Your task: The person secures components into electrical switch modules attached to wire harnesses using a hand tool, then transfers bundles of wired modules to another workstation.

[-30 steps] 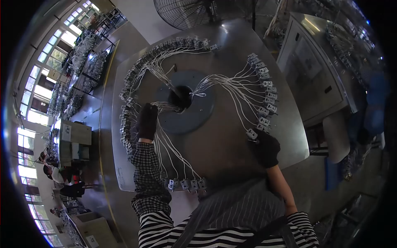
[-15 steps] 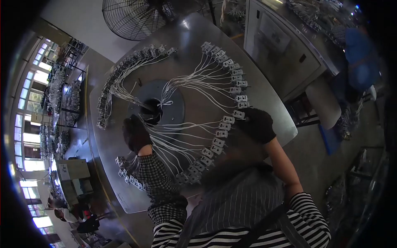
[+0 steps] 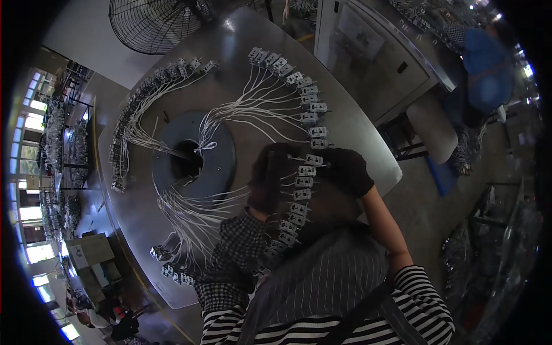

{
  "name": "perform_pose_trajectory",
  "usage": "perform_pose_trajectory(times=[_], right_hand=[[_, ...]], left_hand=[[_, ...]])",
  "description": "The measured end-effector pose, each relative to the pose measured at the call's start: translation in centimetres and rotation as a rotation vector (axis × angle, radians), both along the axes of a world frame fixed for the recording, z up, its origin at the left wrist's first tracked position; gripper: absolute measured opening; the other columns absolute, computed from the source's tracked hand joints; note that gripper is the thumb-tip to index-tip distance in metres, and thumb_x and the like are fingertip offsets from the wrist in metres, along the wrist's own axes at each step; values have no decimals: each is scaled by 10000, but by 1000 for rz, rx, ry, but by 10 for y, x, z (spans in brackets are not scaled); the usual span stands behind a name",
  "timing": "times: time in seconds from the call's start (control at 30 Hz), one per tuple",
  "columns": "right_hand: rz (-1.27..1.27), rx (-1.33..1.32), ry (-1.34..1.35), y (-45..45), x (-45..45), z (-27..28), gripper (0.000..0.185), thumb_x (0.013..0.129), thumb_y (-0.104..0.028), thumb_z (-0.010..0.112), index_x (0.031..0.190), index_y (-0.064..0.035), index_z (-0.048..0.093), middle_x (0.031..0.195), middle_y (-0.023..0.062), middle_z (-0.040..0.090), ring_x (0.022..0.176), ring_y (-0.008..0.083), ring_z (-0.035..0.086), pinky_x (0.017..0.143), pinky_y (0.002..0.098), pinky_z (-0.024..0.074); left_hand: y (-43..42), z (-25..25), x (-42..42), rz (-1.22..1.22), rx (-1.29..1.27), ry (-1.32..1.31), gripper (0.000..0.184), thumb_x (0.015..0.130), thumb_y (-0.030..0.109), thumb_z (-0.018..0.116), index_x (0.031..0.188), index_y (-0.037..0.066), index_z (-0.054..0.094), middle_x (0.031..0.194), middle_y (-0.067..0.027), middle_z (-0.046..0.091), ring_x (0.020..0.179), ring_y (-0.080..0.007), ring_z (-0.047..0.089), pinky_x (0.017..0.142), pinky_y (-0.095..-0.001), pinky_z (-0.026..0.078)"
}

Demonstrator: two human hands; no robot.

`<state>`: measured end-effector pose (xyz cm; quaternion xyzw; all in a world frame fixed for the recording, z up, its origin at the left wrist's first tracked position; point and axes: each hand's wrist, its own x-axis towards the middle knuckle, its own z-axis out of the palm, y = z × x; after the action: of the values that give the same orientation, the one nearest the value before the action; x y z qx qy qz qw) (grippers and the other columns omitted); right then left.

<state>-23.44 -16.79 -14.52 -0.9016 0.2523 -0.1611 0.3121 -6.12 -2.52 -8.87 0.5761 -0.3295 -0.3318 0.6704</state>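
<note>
Both my hands wear dark gloves. My right hand (image 3: 348, 172) is at the outer side of the row, its fingers closed at the end of a small silver-and-white wired block (image 3: 314, 160). My left hand (image 3: 269, 178) is on the inner side, over the white wires (image 3: 230, 198), its fingertips close to the same block. Dark glove and blur hide its finger positions. More such blocks (image 3: 302, 194) run in a curved row toward my apron. Another curved row of blocks (image 3: 309, 91) lies farther off, its wires tied in a bundle (image 3: 205, 146).
A grey ring with a dark central hole (image 3: 224, 141) sits on the metal table (image 3: 368, 135). Another arc of wired blocks (image 3: 129, 109) lies at the left. Beyond the table stand a fan (image 3: 155, 26) and a cabinet (image 3: 368, 57). A person in blue (image 3: 486, 69) is at upper right.
My left hand has moved right, from beside the ring's hole to the near row of blocks. My right hand stays by the row. The view has shifted slightly.
</note>
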Motion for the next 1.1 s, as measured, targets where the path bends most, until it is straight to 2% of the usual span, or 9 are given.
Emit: perform_pose_trajectory(times=[0.07,0.17,0.3,0.37,0.47,0.5,0.57,1.0,1.1], right_hand=[[-21,-19,-22,5,-3,-7,400,819,-305,748,1196,-179,704,992,66,722,867,254,692,776,393,543],[-93,-24,-64,11,-10,-12,381,837,-286,741,1192,-154,696,1004,74,717,881,261,692,790,396,545],[-358,159,-27,17,-30,4,383,868,-276,726,1205,-108,653,1074,110,695,936,281,692,811,384,545],[-368,155,-76,24,-37,5,387,873,-262,720,1211,-93,636,1093,123,685,959,291,689,826,380,542],[-375,215,-151,33,-43,10,366,883,-215,700,1208,-63,630,1109,134,683,998,290,686,863,366,534],[-367,281,-171,36,-44,13,343,887,-182,688,1199,-48,639,1105,133,691,1016,279,685,885,357,530],[-426,426,-233,43,-47,17,315,889,-153,677,1179,-32,655,1107,124,699,1025,256,683,897,347,525],[-519,655,-271,43,-31,21,260,892,-145,662,1116,-17,697,1087,122,709,1008,213,671,882,326,518],[-518,537,-299,44,-28,16,245,887,-143,659,1089,-8,689,1076,130,696,1010,231,667,892,328,513]], left_hand=[[-13,-13,-8,-71,72,-602,289,1081,259,436,1155,40,610,1031,-57,690,861,-117,651,775,-269,535],[-22,-47,-13,-100,-83,-176,344,1091,305,395,1151,45,612,993,-31,688,873,-107,646,774,-267,536],[-20,-27,-4,-152,16,-38,359,1093,319,387,1141,46,614,988,-29,683,894,-108,641,788,-277,535],[-23,-29,-1,-111,17,-466,334,1090,303,405,1127,48,617,1001,-38,682,910,-110,636,806,-279,531],[-25,-38,6,-107,-22,-719,318,1087,295,422,1116,48,620,1008,-49,680,910,-111,634,817,-281,528],[-24,-38,3,-108,-22,-712,318,1087,295,422,1116,48,620,1008,-49,680,910,-111,634,817,-281,528],[-22,-36,-1,-157,-3,-182,311,1085,292,428,1117,50,621,1011,-53,684,915,-111,634,810,-281,531],[-22,-29,-1,-120,41,-253,357,1071,369,450,1123,44,588,993,-70,678,889,-157,671,788,-291,544],[-23,-29,-1,-136,7,53,368,1068,388,453,1123,46,575,1000,-78,675,896,-175,673,798,-304,546]])
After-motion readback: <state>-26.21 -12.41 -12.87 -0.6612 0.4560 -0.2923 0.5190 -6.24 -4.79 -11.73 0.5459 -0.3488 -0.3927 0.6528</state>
